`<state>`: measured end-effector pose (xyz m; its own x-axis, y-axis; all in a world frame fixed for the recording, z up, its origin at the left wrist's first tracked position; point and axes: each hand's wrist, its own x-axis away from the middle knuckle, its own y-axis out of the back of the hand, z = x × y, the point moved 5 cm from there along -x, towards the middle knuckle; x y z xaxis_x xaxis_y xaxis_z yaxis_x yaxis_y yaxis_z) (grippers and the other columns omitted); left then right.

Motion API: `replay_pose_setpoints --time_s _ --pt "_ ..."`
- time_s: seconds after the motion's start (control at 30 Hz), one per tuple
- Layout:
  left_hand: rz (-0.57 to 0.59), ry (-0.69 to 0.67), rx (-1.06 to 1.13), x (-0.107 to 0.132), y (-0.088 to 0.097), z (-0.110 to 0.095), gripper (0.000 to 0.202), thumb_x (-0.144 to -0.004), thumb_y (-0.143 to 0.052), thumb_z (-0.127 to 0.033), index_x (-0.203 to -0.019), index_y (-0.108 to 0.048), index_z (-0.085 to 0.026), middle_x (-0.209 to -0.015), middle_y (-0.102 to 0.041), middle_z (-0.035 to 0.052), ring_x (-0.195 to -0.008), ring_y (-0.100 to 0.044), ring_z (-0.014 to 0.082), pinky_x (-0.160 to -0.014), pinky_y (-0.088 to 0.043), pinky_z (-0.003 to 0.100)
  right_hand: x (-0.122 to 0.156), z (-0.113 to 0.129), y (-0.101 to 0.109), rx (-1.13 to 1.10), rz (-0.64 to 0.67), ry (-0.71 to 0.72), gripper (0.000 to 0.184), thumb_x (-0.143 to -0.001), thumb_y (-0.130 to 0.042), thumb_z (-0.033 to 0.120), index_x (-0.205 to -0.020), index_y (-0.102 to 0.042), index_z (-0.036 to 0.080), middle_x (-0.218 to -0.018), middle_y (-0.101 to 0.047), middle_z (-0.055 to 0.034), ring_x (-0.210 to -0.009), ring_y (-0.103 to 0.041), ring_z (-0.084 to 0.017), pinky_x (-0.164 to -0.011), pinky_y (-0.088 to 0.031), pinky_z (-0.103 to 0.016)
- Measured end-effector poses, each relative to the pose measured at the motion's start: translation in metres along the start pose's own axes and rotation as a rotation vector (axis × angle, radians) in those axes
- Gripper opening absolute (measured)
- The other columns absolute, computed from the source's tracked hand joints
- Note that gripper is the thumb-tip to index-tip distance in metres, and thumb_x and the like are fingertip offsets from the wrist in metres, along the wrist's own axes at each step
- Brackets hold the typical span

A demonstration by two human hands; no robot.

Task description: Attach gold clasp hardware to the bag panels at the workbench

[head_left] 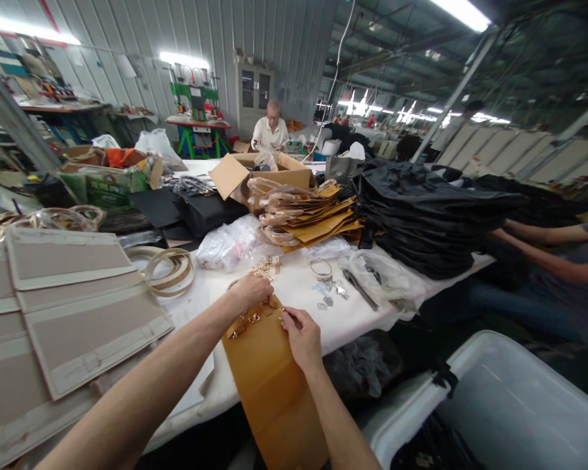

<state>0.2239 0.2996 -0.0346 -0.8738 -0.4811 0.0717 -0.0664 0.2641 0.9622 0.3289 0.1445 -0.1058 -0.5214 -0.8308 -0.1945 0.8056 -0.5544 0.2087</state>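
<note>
A mustard-yellow bag panel (269,378) lies from the table edge toward me, its lower part hanging over the front. Small gold buckles (253,318) sit on straps at its far end. My left hand (252,290) is over that far end, fingers bent together and pointing down beside a small pile of gold metal fittings (270,264); what its fingertips hold is hidden. My right hand (302,336) is at the panel's right corner, thumb and fingers pinched around something small and dark that I cannot make out.
Behind the hands are a stack of mustard pieces with wrapped handles (308,215), an open carton (279,173) and piled black bags (416,209). Beige panels (83,307) lie left. A grey bin (529,405) stands at right; a co-worker's arms (553,248) reach in there.
</note>
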Motion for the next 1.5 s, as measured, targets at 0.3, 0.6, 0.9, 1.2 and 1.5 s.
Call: replay_pose_setpoints --time_s 0.3,0.6,0.9,1.2,1.5 --pt "-0.003 -0.087 0.237 -0.015 0.022 -0.017 0.01 -0.086 -0.071 -0.018 -0.094 -0.073 -0.024 -0.093 -0.073 0.0045 -0.087 -0.068 0.0217 -0.081 -0.048 0.029 0.0 0.0 -0.007 -0.083 0.051 -0.038 0.029 -0.095 -0.066 0.043 -0.11 -0.075 0.02 -0.1 -0.075 -0.0086 -0.078 -0.075 -0.02 -0.073 -0.066 -0.033" --pt "-0.012 0.021 0.623 -0.021 -0.021 -0.043 0.061 -0.105 -0.03 -0.059 -0.087 -0.074 -0.02 -0.09 -0.081 0.0066 -0.077 -0.073 0.0193 -0.071 -0.054 0.027 -0.002 0.014 -0.016 0.14 0.097 0.077 0.025 -0.098 -0.058 0.038 -0.111 -0.077 0.027 -0.101 -0.079 -0.0056 -0.087 -0.075 -0.023 -0.083 -0.061 -0.036" --pt "-0.385 0.254 0.438 0.01 0.004 -0.027 0.023 -0.096 -0.048 -0.021 -0.109 -0.067 -0.016 -0.115 -0.07 0.0141 -0.106 -0.066 0.0247 -0.097 -0.052 0.039 -0.027 -0.002 -0.02 0.034 0.017 -0.134 0.035 -0.09 -0.061 0.049 -0.105 -0.076 0.02 -0.074 -0.076 -0.0038 -0.062 -0.069 -0.021 -0.058 -0.055 -0.03" --pt "-0.136 0.446 0.133 0.058 -0.006 -0.015 0.028 -0.092 -0.066 -0.035 -0.096 -0.071 -0.008 -0.099 -0.073 0.0269 -0.097 -0.072 0.0407 -0.085 -0.055 0.047 -0.032 -0.013 -0.02 -0.055 0.038 -0.172 0.039 -0.087 -0.067 0.05 -0.105 -0.077 0.017 -0.08 -0.077 -0.0053 -0.061 -0.068 -0.018 -0.057 -0.055 -0.028" --pt "-0.085 0.681 0.243 0.041 -0.018 -0.005 0.055 -0.091 -0.061 -0.057 -0.107 -0.072 -0.005 -0.108 -0.075 0.03 -0.107 -0.073 0.0426 -0.09 -0.054 0.044 -0.028 -0.006 -0.016 0.097 -0.004 0.018 0.037 -0.094 -0.062 0.049 -0.106 -0.077 0.017 -0.086 -0.076 -0.0073 -0.069 -0.068 -0.019 -0.067 -0.057 -0.031"
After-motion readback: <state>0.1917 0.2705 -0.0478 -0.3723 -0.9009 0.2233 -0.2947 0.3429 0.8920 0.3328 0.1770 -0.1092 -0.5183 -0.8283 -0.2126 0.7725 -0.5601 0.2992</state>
